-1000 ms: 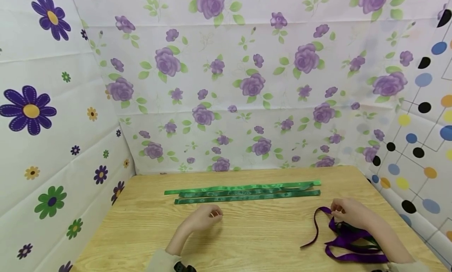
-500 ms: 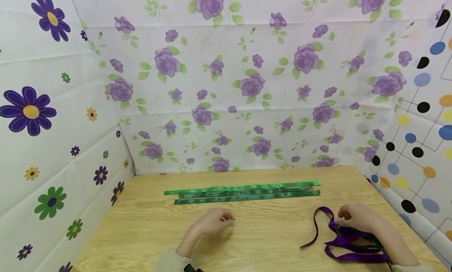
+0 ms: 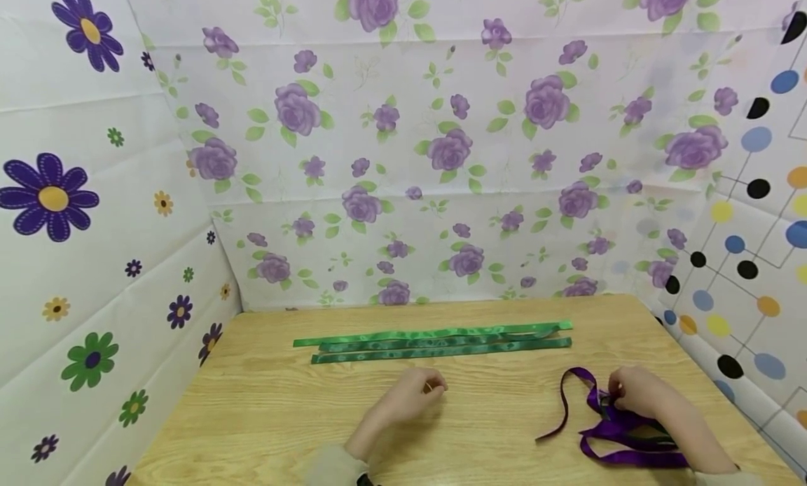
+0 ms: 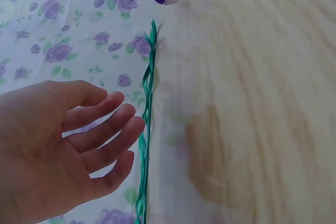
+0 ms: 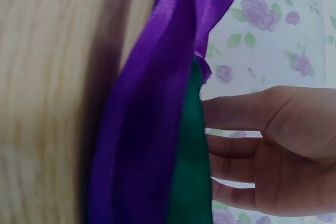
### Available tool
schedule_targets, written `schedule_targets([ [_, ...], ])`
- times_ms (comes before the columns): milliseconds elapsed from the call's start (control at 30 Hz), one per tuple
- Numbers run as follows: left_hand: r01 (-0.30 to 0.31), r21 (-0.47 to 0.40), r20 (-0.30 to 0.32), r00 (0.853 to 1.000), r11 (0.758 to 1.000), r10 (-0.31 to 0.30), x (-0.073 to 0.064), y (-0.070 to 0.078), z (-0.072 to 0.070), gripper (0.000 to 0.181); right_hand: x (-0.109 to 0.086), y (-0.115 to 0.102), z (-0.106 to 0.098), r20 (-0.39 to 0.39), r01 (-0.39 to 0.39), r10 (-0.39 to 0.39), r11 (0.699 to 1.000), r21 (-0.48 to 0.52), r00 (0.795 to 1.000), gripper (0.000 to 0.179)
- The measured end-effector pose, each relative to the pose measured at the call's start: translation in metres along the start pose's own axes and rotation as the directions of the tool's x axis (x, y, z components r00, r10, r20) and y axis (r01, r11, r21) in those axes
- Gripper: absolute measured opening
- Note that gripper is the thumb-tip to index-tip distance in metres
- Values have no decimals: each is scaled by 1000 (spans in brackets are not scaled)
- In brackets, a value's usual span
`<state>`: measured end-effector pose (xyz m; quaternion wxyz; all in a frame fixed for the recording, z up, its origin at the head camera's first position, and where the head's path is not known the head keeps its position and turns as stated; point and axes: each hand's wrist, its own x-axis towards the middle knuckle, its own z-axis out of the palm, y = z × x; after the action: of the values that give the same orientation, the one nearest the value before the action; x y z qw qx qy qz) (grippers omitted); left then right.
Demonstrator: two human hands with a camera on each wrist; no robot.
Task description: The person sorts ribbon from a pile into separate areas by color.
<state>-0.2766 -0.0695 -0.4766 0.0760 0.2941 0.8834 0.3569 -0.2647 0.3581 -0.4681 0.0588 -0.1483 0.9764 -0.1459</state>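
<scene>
Purple ribbon (image 3: 621, 424) lies in a loose heap on the right side of the table (image 3: 479, 430), and we see its loops stretch toward the near right corner. Its thin tail (image 3: 566, 407) bends away to the left, the free end pointing toward the near left. Farther back, three strips run left to right, their right ends slightly farther from us: a bright green ribbon (image 3: 435, 334) behind, then a middle dark green ribbon (image 3: 410, 344) and a front dark green ribbon (image 3: 441, 351).

We find the right hand (image 3: 639, 391) over the far end of the heap, fingers drawn in at the ribbon; we cannot tell whether they pinch it. Its wrist view shows us a broad green band (image 5: 191, 156) beside the purple, barely visible from the head, but there the ribbons cover the fingertips. From the head, the right hand and forearm hide part of the heap.

Our left hand (image 3: 410, 393) hovers before the green strips, holding nothing; its wrist view reveals the palm, with fingers loosely bent and spread.

Around us hang a rose-patterned cloth (image 3: 410, 157), a daisy cloth (image 3: 94, 276) at left and a dotted cloth (image 3: 756, 220) at right.
</scene>
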Motion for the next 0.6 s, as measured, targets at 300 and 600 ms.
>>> schedule_targets([
  [300,6,-16,31,999,1000,-5,6,10,17,17,5,4,7,-17,77,-77,997,25,997,37],
  [600,4,-50,80,997,999,0,7,7,26,17,10,9,9,-42,72,-75,994,-77,996,22],
])
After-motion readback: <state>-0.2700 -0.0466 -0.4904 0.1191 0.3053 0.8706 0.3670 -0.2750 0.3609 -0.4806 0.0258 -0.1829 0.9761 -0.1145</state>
